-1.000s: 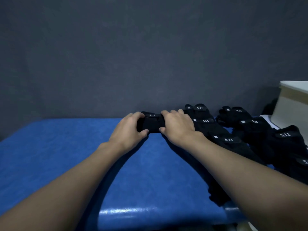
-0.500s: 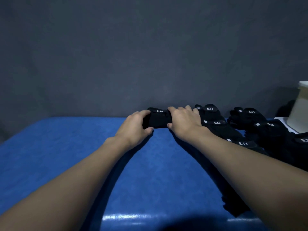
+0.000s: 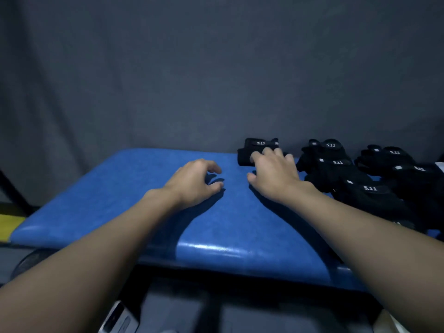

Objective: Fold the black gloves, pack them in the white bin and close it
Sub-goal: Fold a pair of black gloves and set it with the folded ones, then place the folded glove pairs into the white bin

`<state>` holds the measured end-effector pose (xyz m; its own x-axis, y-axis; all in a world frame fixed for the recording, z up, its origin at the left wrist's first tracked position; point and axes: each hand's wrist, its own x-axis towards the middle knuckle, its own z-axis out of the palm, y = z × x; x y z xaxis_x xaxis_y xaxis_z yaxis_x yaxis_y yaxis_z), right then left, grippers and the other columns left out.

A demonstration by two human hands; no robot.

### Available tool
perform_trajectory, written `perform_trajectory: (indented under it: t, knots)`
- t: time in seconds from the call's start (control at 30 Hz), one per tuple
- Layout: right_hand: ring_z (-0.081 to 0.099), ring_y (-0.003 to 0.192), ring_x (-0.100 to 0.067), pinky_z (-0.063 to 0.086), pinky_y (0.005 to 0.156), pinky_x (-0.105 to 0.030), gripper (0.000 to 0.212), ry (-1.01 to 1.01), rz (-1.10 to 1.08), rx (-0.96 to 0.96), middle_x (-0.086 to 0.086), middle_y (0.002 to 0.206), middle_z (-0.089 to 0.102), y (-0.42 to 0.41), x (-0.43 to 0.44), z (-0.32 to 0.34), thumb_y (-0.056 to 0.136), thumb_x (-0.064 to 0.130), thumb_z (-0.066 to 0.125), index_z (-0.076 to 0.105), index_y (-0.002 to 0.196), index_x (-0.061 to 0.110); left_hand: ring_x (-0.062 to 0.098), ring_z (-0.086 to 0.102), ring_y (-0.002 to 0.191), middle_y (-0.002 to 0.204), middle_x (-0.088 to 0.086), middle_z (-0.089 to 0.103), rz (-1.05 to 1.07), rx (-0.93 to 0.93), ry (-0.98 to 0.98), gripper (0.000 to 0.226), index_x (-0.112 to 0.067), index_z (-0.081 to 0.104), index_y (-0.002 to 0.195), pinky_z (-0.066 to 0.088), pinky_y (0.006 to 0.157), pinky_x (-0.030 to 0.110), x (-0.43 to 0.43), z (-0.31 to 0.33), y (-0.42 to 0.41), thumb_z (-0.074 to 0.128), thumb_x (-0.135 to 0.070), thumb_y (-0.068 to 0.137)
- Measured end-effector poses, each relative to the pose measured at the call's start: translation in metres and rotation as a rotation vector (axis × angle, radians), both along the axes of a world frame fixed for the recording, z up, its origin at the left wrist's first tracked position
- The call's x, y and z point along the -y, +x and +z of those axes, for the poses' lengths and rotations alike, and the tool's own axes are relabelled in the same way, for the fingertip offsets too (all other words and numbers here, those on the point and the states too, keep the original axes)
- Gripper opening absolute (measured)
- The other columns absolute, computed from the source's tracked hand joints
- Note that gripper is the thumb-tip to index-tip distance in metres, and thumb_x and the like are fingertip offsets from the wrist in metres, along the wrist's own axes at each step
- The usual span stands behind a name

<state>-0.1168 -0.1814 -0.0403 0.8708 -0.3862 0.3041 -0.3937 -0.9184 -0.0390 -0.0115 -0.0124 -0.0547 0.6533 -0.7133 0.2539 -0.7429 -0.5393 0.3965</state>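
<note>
A folded black glove [image 3: 252,150] with a white 5.11 label lies at the far edge of the blue padded table [image 3: 134,203]. My right hand [image 3: 274,175] reaches to it, its fingertips resting on the near side of the glove and its thumb apart on the blue surface. My left hand [image 3: 195,182] sits on the table to the left of the glove, fingers loosely curled, holding nothing. Several unfolded black gloves [image 3: 355,179] lie in a heap on the right. The white bin is out of view.
A dark grey cloth backdrop [image 3: 216,68] hangs right behind the table. The table's glossy front edge [image 3: 228,248] is close to me, with dark floor below. A black pole [image 3: 12,186] and something yellow [image 3: 9,224] stand at the left.
My left hand has let go of the folded glove and drawn back to the left. My right hand stays on it. The view has dropped and swung left, so the white bin left the frame.
</note>
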Motion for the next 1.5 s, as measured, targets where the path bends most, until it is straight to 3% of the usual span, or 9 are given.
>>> perform_trajectory:
  t: [0.23,0.37,0.47,0.7,0.83,0.93,1.1,1.2,1.5]
  knots:
    - [0.045,0.119,-0.029,0.029,0.096,-0.047,0.039,0.130,0.072,-0.197,-0.001,0.119,0.057,-0.030,-0.040,-0.004,0.093,0.055,0.049,0.063,0.110,0.023,0.020,0.057,0.112,0.119,-0.004,0.062,0.009,-0.001,0.112,0.043,-0.028,0.065,0.117,0.045,0.100,0.046,-0.033,0.001,-0.040,0.068,-0.055,0.083]
    - [0.042,0.124,-0.028,0.028,0.102,-0.049,0.042,0.162,0.070,-0.198,-0.001,0.129,0.054,-0.058,-0.049,0.008,0.093,0.054,0.049,0.058,0.122,0.025,0.016,0.054,0.121,0.127,-0.007,0.060,-0.016,-0.038,0.050,0.038,-0.030,0.064,0.116,0.041,0.106,0.047,-0.033,0.008,-0.062,0.067,-0.052,0.086]
    - [0.041,0.127,-0.027,0.026,0.106,-0.050,0.041,0.164,0.048,-0.150,-0.002,0.131,0.052,-0.079,-0.050,0.021,0.095,0.051,0.048,0.058,0.124,0.024,0.013,0.052,0.124,0.132,-0.009,0.058,-0.059,-0.043,0.001,0.037,-0.030,0.063,0.120,0.041,0.108,0.042,-0.025,0.021,-0.077,0.065,-0.049,0.089]
    - [0.041,0.121,-0.025,0.029,0.103,-0.046,0.035,0.148,-0.024,0.004,-0.001,0.128,0.052,-0.135,-0.036,0.035,0.096,0.041,0.047,0.056,0.126,0.024,0.012,0.054,0.117,0.125,-0.008,0.060,-0.204,-0.057,-0.025,0.030,-0.026,0.063,0.121,0.041,0.092,0.025,0.018,0.045,-0.105,0.059,-0.038,0.094]
    - [0.039,0.122,-0.024,0.028,0.099,-0.045,0.037,0.019,-0.156,0.143,0.002,0.128,0.051,-0.178,-0.013,0.026,0.094,0.044,0.045,0.054,0.126,0.028,0.011,0.051,0.123,0.132,-0.006,0.058,-0.343,-0.022,-0.055,0.041,-0.023,0.059,0.129,0.041,0.099,0.026,0.057,0.045,-0.141,0.059,-0.041,0.092]
    - [0.037,0.125,-0.025,0.027,0.096,-0.046,0.037,-0.045,-0.360,0.190,0.002,0.132,0.051,-0.212,0.011,0.024,0.093,0.045,0.045,0.054,0.125,0.030,0.015,0.052,0.124,0.134,-0.006,0.056,-0.437,0.054,-0.062,0.061,-0.028,0.057,0.132,0.043,0.105,0.042,0.085,0.042,-0.172,0.052,-0.060,0.081]
    - [0.027,0.135,-0.033,0.023,0.105,-0.056,0.044,0.112,-0.646,0.107,-0.001,0.145,0.041,-0.260,0.049,0.019,0.095,0.047,0.041,0.045,0.136,0.030,0.018,0.021,0.146,0.155,-0.005,0.032,-0.492,0.226,0.131,0.051,-0.044,0.043,0.141,0.024,0.114,0.053,0.113,0.029,-0.204,0.050,-0.058,0.092]
    - [0.027,0.137,-0.033,0.026,0.104,-0.056,0.048,0.261,-0.603,0.050,-0.001,0.148,0.035,-0.273,0.062,0.008,0.097,0.045,0.043,0.039,0.142,0.029,0.020,0.015,0.148,0.157,-0.002,0.029,-0.514,0.274,0.235,0.047,-0.046,0.044,0.141,0.020,0.115,0.054,0.120,0.023,-0.210,0.045,-0.056,0.095]
    - [0.024,0.137,-0.030,0.025,0.104,-0.053,0.060,0.226,-0.479,0.021,0.010,0.152,0.032,-0.280,0.075,0.000,0.097,0.044,0.044,0.024,0.151,0.032,0.016,0.027,0.140,0.142,-0.010,0.042,-0.504,0.294,0.187,0.040,-0.044,0.049,0.134,0.024,0.112,0.048,0.130,0.024,-0.213,0.044,-0.052,0.095]
